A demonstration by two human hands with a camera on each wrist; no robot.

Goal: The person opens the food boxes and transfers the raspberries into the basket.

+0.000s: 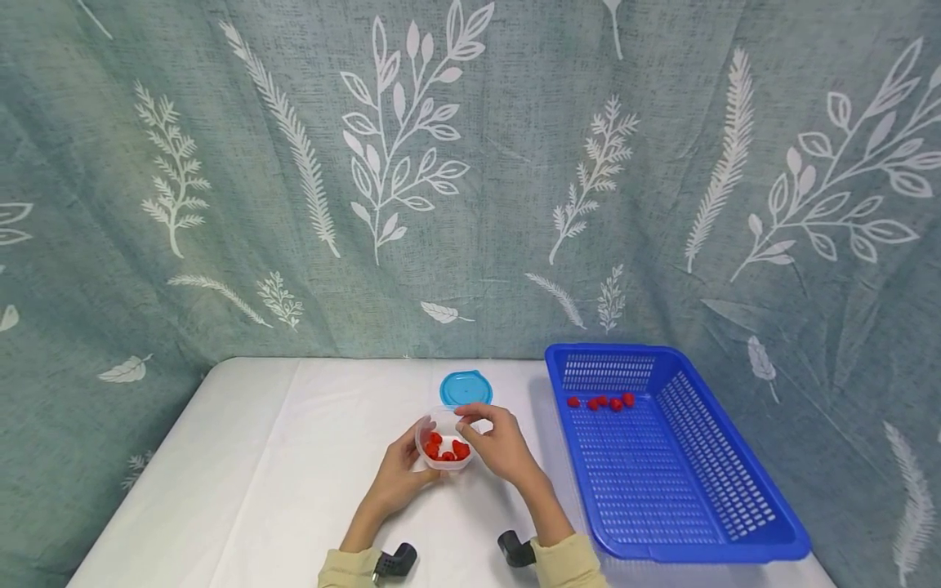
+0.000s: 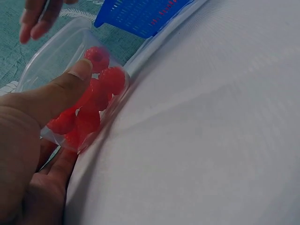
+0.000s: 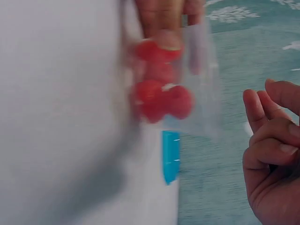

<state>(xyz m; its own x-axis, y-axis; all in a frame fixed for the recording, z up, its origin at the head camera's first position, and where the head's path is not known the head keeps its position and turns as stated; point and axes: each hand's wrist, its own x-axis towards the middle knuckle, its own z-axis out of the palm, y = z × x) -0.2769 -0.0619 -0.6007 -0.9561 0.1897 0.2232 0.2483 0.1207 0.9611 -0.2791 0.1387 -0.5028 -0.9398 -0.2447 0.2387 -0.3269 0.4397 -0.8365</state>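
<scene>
My left hand [image 1: 398,482] grips a clear plastic tub [image 2: 58,51] from the left, with its thumb against the near wall and the other fingers round the far side. Several red raspberries [image 2: 112,80] lie in the bottom of the tub, as the right wrist view shows too. Above the tub's right rim hovers my right hand [image 1: 503,445]. In the right wrist view its fingers [image 3: 255,105] are loosely bent, with nothing between them, apart from the tub. A round light-blue lid [image 1: 466,389] lies on the table just behind the tub.
A blue perforated basket [image 1: 691,523] stands on the right of the table, several more raspberries [image 1: 616,404] near its back left corner. White cloth [image 1: 294,457] covers the table. Behind hangs a green leaf-patterned curtain [image 1: 478,286].
</scene>
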